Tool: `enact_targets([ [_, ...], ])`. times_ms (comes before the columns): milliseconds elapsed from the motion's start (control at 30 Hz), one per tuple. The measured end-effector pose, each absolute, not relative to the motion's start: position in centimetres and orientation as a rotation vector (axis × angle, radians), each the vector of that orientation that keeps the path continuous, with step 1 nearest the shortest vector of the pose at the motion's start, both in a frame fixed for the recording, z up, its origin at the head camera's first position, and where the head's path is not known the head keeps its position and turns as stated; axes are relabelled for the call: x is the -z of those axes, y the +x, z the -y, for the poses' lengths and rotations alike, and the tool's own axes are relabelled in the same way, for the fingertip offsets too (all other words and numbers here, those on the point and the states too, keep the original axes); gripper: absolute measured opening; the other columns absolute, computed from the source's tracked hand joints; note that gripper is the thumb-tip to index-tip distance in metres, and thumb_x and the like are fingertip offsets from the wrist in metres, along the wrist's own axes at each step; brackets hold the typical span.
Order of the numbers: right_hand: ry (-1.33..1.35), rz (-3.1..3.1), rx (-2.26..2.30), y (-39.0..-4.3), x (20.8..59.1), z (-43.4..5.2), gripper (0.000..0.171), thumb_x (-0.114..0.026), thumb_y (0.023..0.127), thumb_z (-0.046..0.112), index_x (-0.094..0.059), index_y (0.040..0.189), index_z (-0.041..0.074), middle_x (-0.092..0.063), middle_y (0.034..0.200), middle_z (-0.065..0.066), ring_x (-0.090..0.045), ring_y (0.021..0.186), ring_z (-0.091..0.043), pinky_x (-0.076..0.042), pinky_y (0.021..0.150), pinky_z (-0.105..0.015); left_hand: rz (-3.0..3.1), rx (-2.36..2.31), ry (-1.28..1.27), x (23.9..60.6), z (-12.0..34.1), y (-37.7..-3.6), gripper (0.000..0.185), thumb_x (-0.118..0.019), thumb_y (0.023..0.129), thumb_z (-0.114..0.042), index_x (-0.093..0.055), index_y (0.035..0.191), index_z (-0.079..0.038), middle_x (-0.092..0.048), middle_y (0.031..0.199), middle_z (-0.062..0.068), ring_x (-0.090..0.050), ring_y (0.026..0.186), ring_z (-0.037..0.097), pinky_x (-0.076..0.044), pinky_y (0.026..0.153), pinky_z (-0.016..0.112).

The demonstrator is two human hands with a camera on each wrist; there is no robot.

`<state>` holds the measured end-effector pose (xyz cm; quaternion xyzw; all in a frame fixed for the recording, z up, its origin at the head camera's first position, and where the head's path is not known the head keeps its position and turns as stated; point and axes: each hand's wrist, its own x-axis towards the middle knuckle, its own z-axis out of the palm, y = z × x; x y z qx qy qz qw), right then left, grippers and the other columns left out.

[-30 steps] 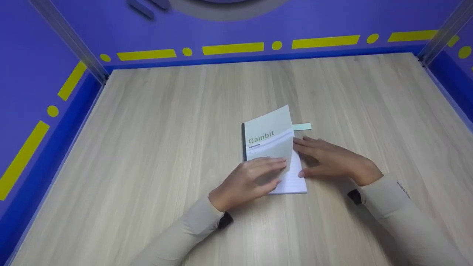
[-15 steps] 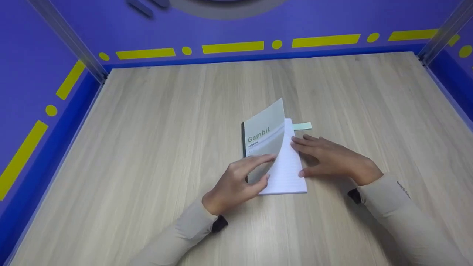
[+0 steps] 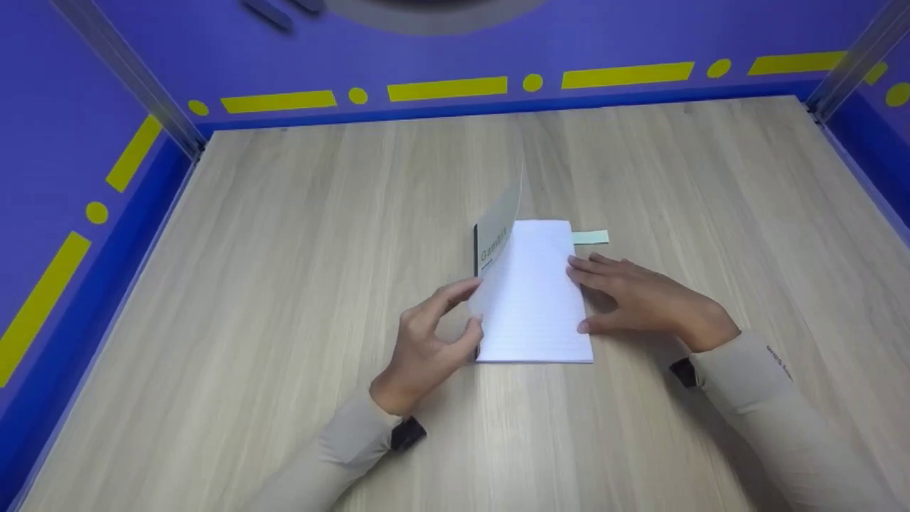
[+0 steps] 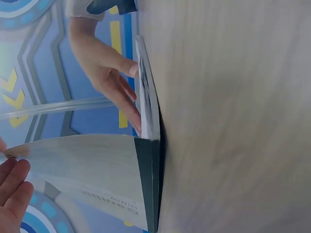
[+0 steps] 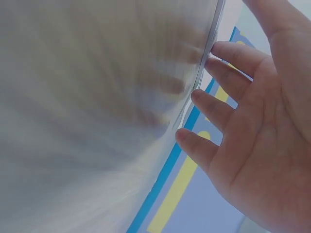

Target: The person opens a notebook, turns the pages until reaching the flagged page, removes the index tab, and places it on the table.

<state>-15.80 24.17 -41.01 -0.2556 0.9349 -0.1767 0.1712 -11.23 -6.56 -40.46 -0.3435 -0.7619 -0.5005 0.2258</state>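
A notebook (image 3: 544, 299) lies on the wooden table with its lined white page facing up. Its grey-green front cover (image 3: 499, 213), printed "Gambit", stands raised on the left along a dark spine (image 4: 153, 184). My left hand (image 3: 424, 345) pinches the cover's free edge between thumb and fingers; in the left wrist view the fingertips (image 4: 17, 182) show at that edge. Against the notebook's right edge rests my right hand (image 3: 636, 299), its fingers fairly straight. From beneath the upper right edge sticks out a pale green strip (image 3: 591, 237).
The notebook is near the middle of the wood-grain table (image 3: 298, 235). Blue-purple panels (image 3: 441, 57) with yellow bars and dots stand along the back and both sides. Both forearms wear light sleeves, with a black device (image 3: 408, 433) at the left wrist.
My left hand has moved left, swinging the front cover up and baring more of the lined page. The right hand has stayed at the right edge.
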Motion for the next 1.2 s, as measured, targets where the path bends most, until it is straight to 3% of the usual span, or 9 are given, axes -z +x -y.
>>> enact_targets([
  [367, -0.676, -2.643, 0.508, -15.9, 40.9, -24.0, 0.084, -0.071, 0.083, 0.045, -0.032, 0.149, 0.011, -0.025, 0.159, -0.006, -0.018, 0.147, -0.036, -0.017, 0.116, -0.055, 2.122, 1.594, -0.737, 39.5, 7.8, -11.9, 0.034, -0.066, 0.08, 0.007, -0.063, 0.114, 0.004, -0.069, 0.111, 0.016, -0.068, 0.103, 0.023, -0.054, 0.089, 0.03],
  [833, -0.714, -2.65, 0.529, -15.7, 40.8, -24.3, 0.083, -0.069, 0.084, 0.047, -0.033, 0.149, 0.009, -0.026, 0.159, -0.007, -0.02, 0.146, -0.036, -0.02, 0.116, -0.055, 2.4, 1.89, -0.215, 36.7, 10.0, -13.0, 0.028, -0.072, 0.082, -0.005, -0.07, 0.11, -0.003, -0.071, 0.108, 0.011, -0.068, 0.097, 0.02, -0.055, 0.085, 0.027],
  [1200, -0.672, -2.645, 0.53, -15.7, 40.9, -24.3, 0.082, -0.07, 0.085, 0.043, -0.032, 0.149, 0.009, -0.024, 0.159, -0.007, -0.018, 0.147, -0.035, -0.019, 0.116, -0.054, 2.474, 1.891, -0.165, 37.2, 11.7, -14.8, 0.041, -0.066, 0.08, 0.003, -0.064, 0.121, -0.001, -0.067, 0.116, 0.016, -0.065, 0.106, 0.025, -0.051, 0.093, 0.037],
])
